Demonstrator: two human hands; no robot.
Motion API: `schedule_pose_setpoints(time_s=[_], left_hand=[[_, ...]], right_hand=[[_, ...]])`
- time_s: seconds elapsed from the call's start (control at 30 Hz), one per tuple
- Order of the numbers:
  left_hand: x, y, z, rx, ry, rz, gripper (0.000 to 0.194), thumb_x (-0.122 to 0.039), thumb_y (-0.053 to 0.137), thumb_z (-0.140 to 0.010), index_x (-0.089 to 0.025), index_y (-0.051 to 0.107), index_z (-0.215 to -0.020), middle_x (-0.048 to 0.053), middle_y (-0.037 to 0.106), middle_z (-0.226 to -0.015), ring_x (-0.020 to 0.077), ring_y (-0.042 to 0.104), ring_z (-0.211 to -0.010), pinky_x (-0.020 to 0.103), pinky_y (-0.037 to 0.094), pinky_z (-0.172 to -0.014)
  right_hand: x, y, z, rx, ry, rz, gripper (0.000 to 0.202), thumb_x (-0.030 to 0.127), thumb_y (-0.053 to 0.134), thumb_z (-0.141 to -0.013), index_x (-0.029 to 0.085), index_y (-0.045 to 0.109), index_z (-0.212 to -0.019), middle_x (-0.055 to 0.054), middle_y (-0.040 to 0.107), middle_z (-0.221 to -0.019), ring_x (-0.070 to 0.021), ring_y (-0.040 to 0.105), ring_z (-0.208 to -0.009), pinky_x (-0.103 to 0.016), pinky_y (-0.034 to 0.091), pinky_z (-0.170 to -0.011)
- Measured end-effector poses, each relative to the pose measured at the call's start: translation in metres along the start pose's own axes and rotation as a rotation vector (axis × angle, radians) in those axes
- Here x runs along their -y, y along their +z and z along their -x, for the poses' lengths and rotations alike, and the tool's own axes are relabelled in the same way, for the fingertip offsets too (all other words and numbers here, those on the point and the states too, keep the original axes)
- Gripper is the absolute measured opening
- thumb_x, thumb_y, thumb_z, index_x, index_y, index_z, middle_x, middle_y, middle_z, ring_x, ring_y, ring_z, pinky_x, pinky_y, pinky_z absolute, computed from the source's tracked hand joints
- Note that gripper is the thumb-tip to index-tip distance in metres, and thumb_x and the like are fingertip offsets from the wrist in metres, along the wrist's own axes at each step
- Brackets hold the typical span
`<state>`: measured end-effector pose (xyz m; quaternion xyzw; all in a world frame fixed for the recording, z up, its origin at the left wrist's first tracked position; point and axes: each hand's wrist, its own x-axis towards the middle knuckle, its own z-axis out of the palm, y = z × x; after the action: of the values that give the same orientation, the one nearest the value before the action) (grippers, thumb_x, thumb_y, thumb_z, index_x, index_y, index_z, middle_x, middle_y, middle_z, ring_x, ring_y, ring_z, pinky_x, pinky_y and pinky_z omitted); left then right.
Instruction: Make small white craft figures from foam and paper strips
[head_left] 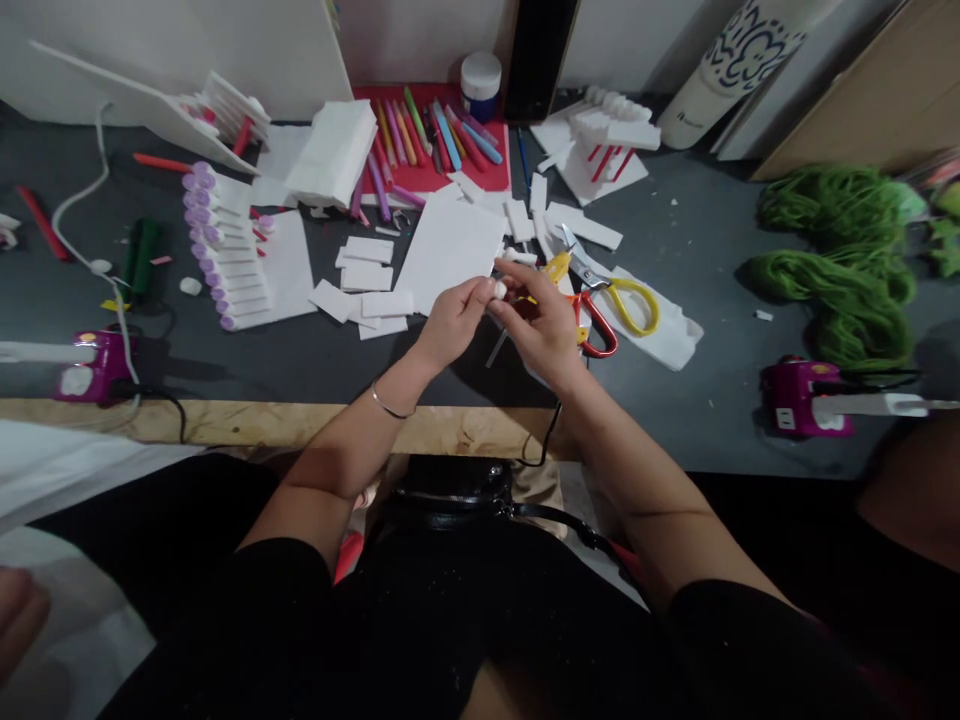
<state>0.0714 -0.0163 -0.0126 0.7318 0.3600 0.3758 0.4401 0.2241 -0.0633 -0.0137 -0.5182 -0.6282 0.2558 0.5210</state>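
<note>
My left hand (454,322) and my right hand (546,325) meet over the near part of the table. Between their fingertips is a small round white piece (499,290), and the fingers of both hands are closed on it. Just beyond them lies a white sheet (452,250). Scissors with yellow handles (634,305) lie to the right of my right hand, next to a red-handled tool (602,330) partly hidden by that hand. White rectangular strips (366,275) are scattered left of the sheet.
Colored markers (405,135) lie on a red sheet (495,178) behind. A white-and-purple model (225,250) stands left, another white model (611,135) back right. Green yarn (832,260), a bottle (705,95) and purple devices (802,398) (97,368) are around. People sit on both sides.
</note>
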Motion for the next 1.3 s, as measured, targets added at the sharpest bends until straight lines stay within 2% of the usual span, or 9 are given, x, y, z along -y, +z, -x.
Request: schedule_pose_setpoints(time_s=[0.17, 0.43, 0.6, 0.77, 0.87, 1.07, 1.13, 1.23, 1.3], left_hand=[[0.000, 0.000, -0.001, 0.045, -0.044, 0.102, 0.065, -0.081, 0.031, -0.098, -0.023, 0.047, -0.075, -0.003, 0.040, -0.062, 0.0141, 0.046, -0.060, 0.030, 0.043, -0.061], [-0.008, 0.000, 0.004, -0.017, 0.049, -0.255, 0.064, -0.075, 0.013, -0.103, -0.025, 0.042, -0.075, 0.004, 0.054, -0.073, 0.0201, 0.061, -0.081, 0.035, 0.047, -0.077], [-0.006, 0.002, 0.004, -0.028, 0.014, -0.268, 0.068, -0.074, 0.011, -0.103, -0.024, 0.048, -0.077, 0.004, 0.058, -0.073, 0.0201, 0.062, -0.079, 0.034, 0.045, -0.071], [-0.002, -0.004, 0.001, -0.174, -0.045, -0.308, 0.056, -0.066, 0.022, -0.108, -0.024, 0.047, -0.078, 0.001, 0.054, -0.069, 0.0178, 0.056, -0.069, 0.033, 0.041, -0.068], [-0.001, -0.011, -0.004, -0.252, -0.071, -0.315, 0.044, -0.053, 0.038, -0.109, -0.024, 0.043, -0.076, -0.002, 0.047, -0.065, 0.0160, 0.052, -0.065, 0.031, 0.037, -0.066], [-0.016, -0.020, -0.004, -0.060, -0.204, -0.472, 0.038, -0.040, 0.053, -0.105, -0.023, 0.049, -0.072, -0.001, 0.050, -0.063, 0.0168, 0.049, -0.063, 0.033, 0.025, -0.060], [-0.021, -0.023, 0.001, -0.015, -0.252, -0.518, 0.036, -0.039, 0.053, -0.105, -0.022, 0.053, -0.074, 0.001, 0.054, -0.066, 0.0183, 0.052, -0.067, 0.033, 0.024, -0.061], [-0.021, -0.029, 0.012, -0.018, -0.321, -0.551, 0.033, -0.038, 0.052, -0.106, -0.022, 0.056, -0.077, 0.003, 0.060, -0.071, 0.0201, 0.057, -0.071, 0.033, 0.025, -0.061], [-0.017, -0.034, 0.020, -0.047, -0.369, -0.563, 0.033, -0.039, 0.051, -0.106, -0.022, 0.056, -0.078, 0.003, 0.062, -0.073, 0.0206, 0.059, -0.073, 0.033, 0.025, -0.060]], right_hand=[[-0.001, -0.004, 0.000, -0.021, -0.109, 0.135, 0.024, 0.044, 0.065, -0.098, 0.026, 0.075, -0.111, -0.003, 0.076, -0.094, -0.0163, 0.068, -0.080, -0.034, 0.058, -0.075], [0.004, 0.003, 0.002, -0.033, 0.152, 0.012, 0.026, 0.046, 0.067, -0.095, 0.024, 0.078, -0.101, -0.003, 0.080, -0.093, -0.0161, 0.072, -0.079, -0.034, 0.060, -0.074], [0.003, 0.000, -0.001, -0.002, 0.133, 0.019, 0.030, 0.051, 0.066, -0.095, 0.024, 0.076, -0.104, -0.003, 0.079, -0.094, -0.0154, 0.070, -0.078, -0.033, 0.059, -0.074], [0.003, -0.011, -0.010, -0.011, 0.078, 0.187, 0.031, 0.046, 0.065, -0.095, 0.024, 0.069, -0.116, -0.004, 0.076, -0.094, -0.0173, 0.067, -0.077, -0.035, 0.057, -0.076], [0.003, -0.019, -0.021, 0.018, 0.060, 0.417, 0.017, 0.032, 0.066, -0.092, 0.023, 0.068, -0.107, -0.007, 0.075, -0.095, -0.0229, 0.068, -0.086, -0.042, 0.055, -0.082], [-0.010, -0.026, -0.040, 0.154, 0.029, 0.696, 0.018, 0.018, 0.063, -0.088, 0.021, 0.069, -0.105, -0.014, 0.075, -0.098, -0.0340, 0.066, -0.100, -0.058, 0.048, -0.096], [-0.012, -0.028, -0.044, 0.182, -0.010, 0.737, 0.027, 0.017, 0.065, -0.086, 0.020, 0.070, -0.112, -0.018, 0.074, -0.110, -0.0384, 0.065, -0.109, -0.063, 0.047, -0.099], [-0.004, -0.030, -0.049, 0.150, -0.118, 0.743, 0.038, 0.021, 0.067, -0.087, 0.024, 0.068, -0.126, -0.020, 0.070, -0.130, -0.0417, 0.062, -0.118, -0.066, 0.046, -0.100], [0.009, -0.026, -0.053, 0.125, -0.201, 0.706, 0.036, 0.028, 0.066, -0.091, 0.026, 0.069, -0.126, -0.020, 0.070, -0.131, -0.0407, 0.061, -0.120, -0.064, 0.046, -0.102]])
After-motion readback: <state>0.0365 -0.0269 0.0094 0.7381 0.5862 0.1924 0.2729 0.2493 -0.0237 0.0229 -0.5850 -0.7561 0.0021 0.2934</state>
